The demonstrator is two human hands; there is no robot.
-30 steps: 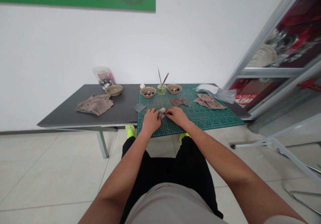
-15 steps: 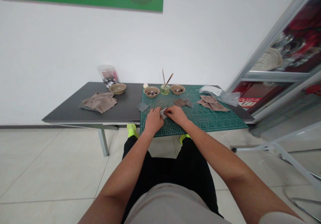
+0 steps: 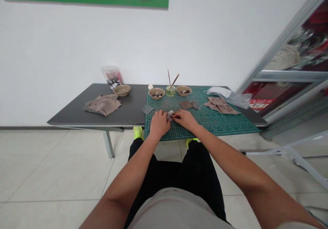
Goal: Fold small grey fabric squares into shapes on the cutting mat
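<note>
Between my two hands, low over the near edge of the green cutting mat [image 3: 217, 128], is a small pale grey-white piece [image 3: 170, 113]. It looks thin, like folded film or paper, but its kind is unclear. My left hand [image 3: 160, 123] is curled around its left side, thumb and fingers closed on it. From the right, my right hand [image 3: 186, 119] pinches its other side with the fingertips. Most of the piece is covered by my fingers. A flat grey square [image 3: 147, 109] lies just left of my left hand. Brown and grey square sheets [image 3: 186, 105] lie beyond my right hand.
Two bowls of small dark pieces [image 3: 156, 93] [image 3: 183, 91] flank a glass jar [image 3: 170, 91] holding brushes. Brown cloths [image 3: 104, 104] [image 3: 220, 105] lie at both sides. A bowl [image 3: 121, 90], a clear tub [image 3: 111, 77] and a plastic bag [image 3: 239, 99] stand farther back.
The camera view has shifted slightly. Both hands stay closed at the small pale piece, which is turned a little, with its white end now pointing up more between the fingers.
</note>
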